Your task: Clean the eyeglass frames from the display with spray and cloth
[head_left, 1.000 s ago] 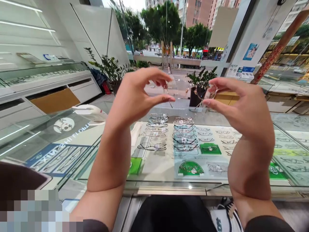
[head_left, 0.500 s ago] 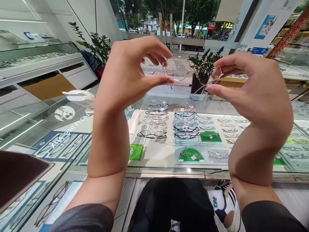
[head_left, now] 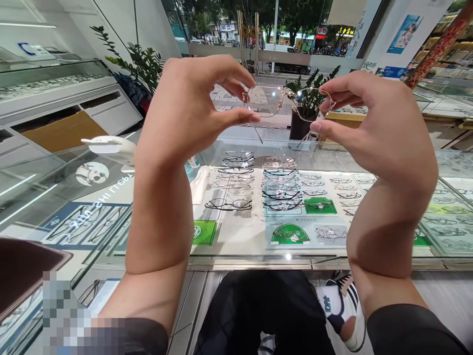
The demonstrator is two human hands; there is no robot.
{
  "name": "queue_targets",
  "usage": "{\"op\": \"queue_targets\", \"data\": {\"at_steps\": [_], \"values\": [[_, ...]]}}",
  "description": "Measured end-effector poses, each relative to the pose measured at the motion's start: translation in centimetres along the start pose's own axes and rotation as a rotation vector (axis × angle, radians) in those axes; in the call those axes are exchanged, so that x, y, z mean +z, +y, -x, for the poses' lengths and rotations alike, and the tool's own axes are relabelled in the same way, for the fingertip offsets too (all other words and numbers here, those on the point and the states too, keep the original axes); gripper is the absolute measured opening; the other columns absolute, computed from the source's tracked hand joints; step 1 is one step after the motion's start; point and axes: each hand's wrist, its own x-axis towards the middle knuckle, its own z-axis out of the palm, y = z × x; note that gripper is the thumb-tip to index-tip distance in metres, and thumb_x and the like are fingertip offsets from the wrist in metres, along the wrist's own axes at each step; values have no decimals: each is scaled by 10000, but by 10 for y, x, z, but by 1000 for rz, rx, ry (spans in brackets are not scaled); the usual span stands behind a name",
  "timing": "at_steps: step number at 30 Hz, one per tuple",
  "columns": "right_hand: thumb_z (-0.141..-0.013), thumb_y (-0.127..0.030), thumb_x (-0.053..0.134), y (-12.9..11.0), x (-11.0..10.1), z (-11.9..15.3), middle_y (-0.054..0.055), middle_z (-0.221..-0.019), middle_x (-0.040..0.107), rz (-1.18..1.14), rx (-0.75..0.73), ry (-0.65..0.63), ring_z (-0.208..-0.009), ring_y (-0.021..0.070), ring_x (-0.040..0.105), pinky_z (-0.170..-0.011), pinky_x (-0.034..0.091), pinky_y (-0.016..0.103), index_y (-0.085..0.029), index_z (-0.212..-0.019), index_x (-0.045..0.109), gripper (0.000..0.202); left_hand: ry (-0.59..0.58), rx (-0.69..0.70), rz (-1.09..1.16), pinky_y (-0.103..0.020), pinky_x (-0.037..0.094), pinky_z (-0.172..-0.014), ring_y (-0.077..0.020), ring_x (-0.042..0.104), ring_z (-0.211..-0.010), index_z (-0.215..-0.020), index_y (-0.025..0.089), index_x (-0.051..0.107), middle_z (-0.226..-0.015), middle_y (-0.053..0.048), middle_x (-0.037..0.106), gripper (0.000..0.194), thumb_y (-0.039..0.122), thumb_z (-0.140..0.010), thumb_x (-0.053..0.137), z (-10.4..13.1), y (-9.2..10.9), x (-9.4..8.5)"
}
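A thin wire-rimmed pair of glasses [head_left: 266, 116] is held up above the glass counter, lenses upright, its temples pointing down toward me. My left hand [head_left: 207, 106] pinches the frame's left end between thumb and fingers. At the right end, my right hand [head_left: 377, 123] grips the rim the same way. Below, several pairs of glasses [head_left: 283, 195] lie in rows on the counter, and one dark pair [head_left: 229, 204] lies apart from them, nearer to me. The other fingers of both hands are curled behind the glasses.
The glass counter [head_left: 236, 250] spans the view. A white rabbit-shaped object [head_left: 111, 145] and a white cloth [head_left: 201, 185] are on the left, with a dark brown case [head_left: 29, 271] nearer. Potted plants [head_left: 301, 125] stand beyond, before the window. My knees are under the counter edge.
The glasses have tilted, so the lenses face me more and the temples hang lower. Both hands sit slightly further left in view, and the whole scene has shifted left a little.
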Motion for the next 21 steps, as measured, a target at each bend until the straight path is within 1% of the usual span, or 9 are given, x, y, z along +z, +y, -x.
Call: {"op": "queue_targets", "data": {"at_steps": [4,6,8,9,10,13,15,17,21], "values": [[-903,-437,728,3,1,-1,0,-1153,778,20,7,-56,-1104,331,728,-992,578,551,-439,-1268,693,367,-7,-6,30,-593,485,-894,-388,693,-1048,-1161,377,758,-1019,-34,803,562,772,-766,702,0,-9,2],[-902,-426,723,4,2,-2,17,-1156,780,17,10,-65,-1097,335,731,-991,578,568,-401,-1286,700,385,-12,-5,35,-609,459,-930,-411,665,-1120,-1153,363,763,-1015,-40,803,600,799,-746,701,0,-12,2],[-906,-381,727,6,3,-3,46,-1159,783,19,17,-65,-1091,336,735,-982,572,583,-314,-1296,710,396,-14,-3,38,-617,448,-939,-421,654,-1140,-1145,361,767,-1005,-47,803,611,812,-738,701,0,-11,2],[-907,-368,731,6,4,-3,54,-1166,784,22,27,-69,-1095,340,734,-976,569,590,-294,-1294,711,395,-14,-8,39,-617,453,-928,-418,662,-1119,-1142,364,768,-1001,-48,801,601,809,-743,702,0,-10,2],[-907,-373,738,6,4,-3,55,-1180,784,27,40,-76,-1102,347,731,-973,564,597,-298,-1289,711,391,-11,-18,41,-615,463,-908,-410,675,-1083,-1137,367,770,-997,-49,799,581,799,-753,702,0,-7,2],[-897,-454,752,8,5,-3,44,-1225,777,30,66,-103,-1130,379,717,-990,547,628,-365,-1265,707,380,-17,-64,38,-612,485,-864,-388,703,-978,-1113,372,781,-980,-54,791,481,729,-798,715,0,3,1],[-900,-499,735,9,5,-3,27,-1236,773,33,63,-114,-1146,386,706,-1011,536,643,-408,-1258,699,371,-26,-90,27,-614,492,-866,-386,710,-955,-1095,368,789,-975,-58,787,419,673,-812,737,-1,8,1],[-902,-513,725,9,5,-3,12,-1232,771,28,72,-116,-1158,385,699,-1021,531,647,-433,-1262,694,370,-26,-97,13,-612,504,-875,-381,713,-945,-1082,365,789,-976,-55,785,382,635,-812,760,-2,10,1],[-893,-497,731,10,6,-3,36,-1237,760,-9,115,-133,-1189,410,689,-1037,513,645,-401,-1265,707,385,-10,-64,11,-598,532,-879,-358,716,-904,-1066,358,782,-958,-46,785,374,614,-793,792,-1,11,1]]}}
